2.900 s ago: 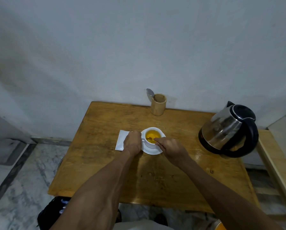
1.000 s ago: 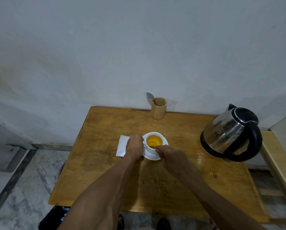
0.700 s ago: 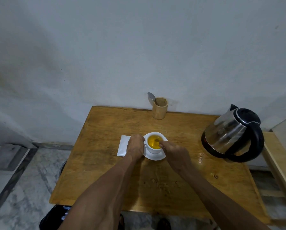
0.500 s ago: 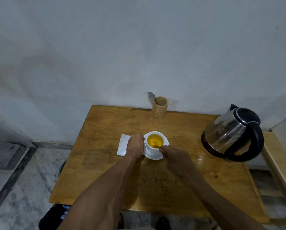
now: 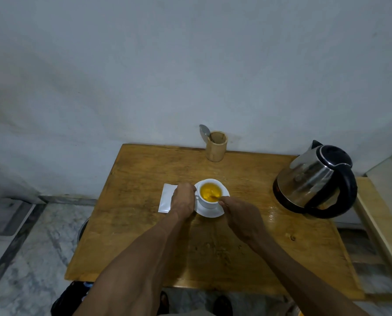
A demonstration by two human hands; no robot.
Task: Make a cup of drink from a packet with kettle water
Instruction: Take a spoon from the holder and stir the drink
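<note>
A white cup full of yellow drink stands on a white saucer in the middle of the wooden table. My left hand grips the cup at its handle side. My right hand pinches a thin spoon whose tip is dipped in the drink. A white packet lies flat just left of my left hand, partly hidden by it. The steel kettle with a black handle stands at the table's right side.
A wooden holder with a spoon in it stands at the table's back edge against the white wall. A lighter wooden bench adjoins the table on the right. Marble floor lies to the left and below.
My right hand has kept circling the spoon in the cup, shifting between its near and right rim. My left hand has stayed on the cup. The view has shifted slightly.
</note>
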